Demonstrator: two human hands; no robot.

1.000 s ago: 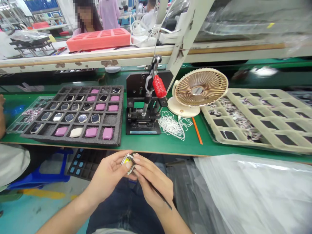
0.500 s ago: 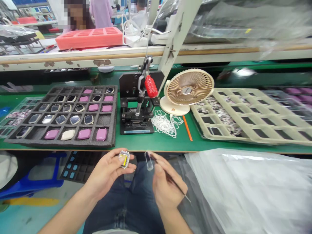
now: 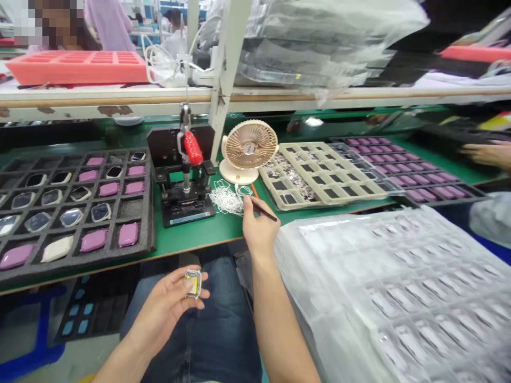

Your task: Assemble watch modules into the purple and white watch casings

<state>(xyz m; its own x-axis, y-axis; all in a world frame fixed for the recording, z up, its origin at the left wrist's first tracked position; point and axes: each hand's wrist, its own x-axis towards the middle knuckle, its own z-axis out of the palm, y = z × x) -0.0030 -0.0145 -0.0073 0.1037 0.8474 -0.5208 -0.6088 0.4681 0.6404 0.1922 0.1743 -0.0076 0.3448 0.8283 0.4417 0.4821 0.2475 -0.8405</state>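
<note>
My left hand (image 3: pixel 165 300) holds a small pale watch case (image 3: pixel 194 283) between thumb and fingers, above my lap. Its inside faces up and shows a yellow part. My right hand (image 3: pixel 259 230) is closed around dark tweezers (image 3: pixel 266 214), whose back end sticks out to the right. Their tips are hidden or too small to make out. A tangled heap of thin white loops (image 3: pixel 227 199) lies on the green bench, just left of my right fingertips. An orange stick (image 3: pixel 254 190) lies behind that hand.
A black press with a red handle (image 3: pixel 193 148) stands beside a cream fan (image 3: pixel 249 146). At left, a grey foam tray (image 3: pixel 154 234) holds watches and purple cases. Cream trays (image 3: pixel 319 205) lie right; plastic-wrapped trays (image 3: pixel 319 266) sit nearer. A co-worker's hand (image 3: pixel 489 154) shows far right.
My right hand has moved forward from above my lap to the white loops; the clear looped strip at its tweezers is no longer visible. My left hand keeps the watch case. The view has swung right.
</note>
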